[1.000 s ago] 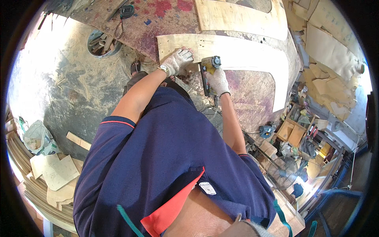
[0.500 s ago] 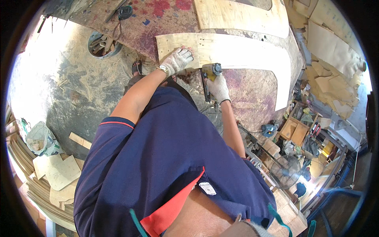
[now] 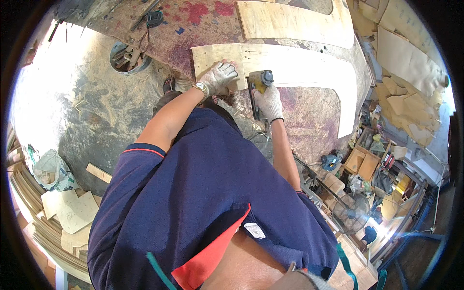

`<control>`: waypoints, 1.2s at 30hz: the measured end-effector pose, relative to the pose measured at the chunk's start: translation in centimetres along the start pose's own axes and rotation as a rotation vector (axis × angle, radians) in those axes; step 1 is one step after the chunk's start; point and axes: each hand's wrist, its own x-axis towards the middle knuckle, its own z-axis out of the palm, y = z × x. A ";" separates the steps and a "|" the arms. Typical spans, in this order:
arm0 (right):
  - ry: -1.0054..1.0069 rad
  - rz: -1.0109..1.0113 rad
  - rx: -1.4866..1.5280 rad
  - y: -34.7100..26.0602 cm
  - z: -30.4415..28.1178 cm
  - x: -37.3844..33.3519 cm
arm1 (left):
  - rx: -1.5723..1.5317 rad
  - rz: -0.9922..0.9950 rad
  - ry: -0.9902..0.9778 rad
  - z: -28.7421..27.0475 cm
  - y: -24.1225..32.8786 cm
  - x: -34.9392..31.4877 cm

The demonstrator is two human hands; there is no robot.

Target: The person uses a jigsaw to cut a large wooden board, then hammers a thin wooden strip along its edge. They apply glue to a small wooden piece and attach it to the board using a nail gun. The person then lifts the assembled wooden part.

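Note:
My left hand (image 3: pixel 216 78), in a whitish knit glove with a wristwatch behind it, lies on the left end of a long curved plywood panel (image 3: pixel 290 65). Its fingers stretch out across the wood, next to a seam; the thumb is hard to see. My right hand (image 3: pixel 268 102), gloved too, is wrapped round the handle of a nail gun (image 3: pixel 261 82) with a yellowish body and a grey cap. The gun's head overlaps the panel's near edge, just right of my left hand. Its nose and contact point are hidden from above.
A second curved plywood panel (image 3: pixel 290 21) lies beyond on the stained worktable (image 3: pixel 193 29). A tape measure (image 3: pixel 154 18) sits at the far left. On the floor stand a bucket of wood scraps (image 3: pixel 126 59) and a sack (image 3: pixel 53 171). A fan (image 3: pixel 352 212) stands at right.
The nail gun in my right hand has moved slightly farther over the panel's near edge. My left hand stays at about the same spot on the panel; the whole view has shifted slightly.

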 end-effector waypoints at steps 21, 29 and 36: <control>0.076 -0.221 0.205 -0.3 2.1 8.9 | -0.154 0.058 0.075 0.1 -0.6 -0.3; 0.191 -0.334 0.048 -1.8 2.7 10.9 | -0.139 0.028 0.018 -1.3 0.1 -0.2; 0.128 -0.225 0.003 -4.8 1.7 11.1 | -0.092 0.034 0.009 -1.6 0.2 -0.2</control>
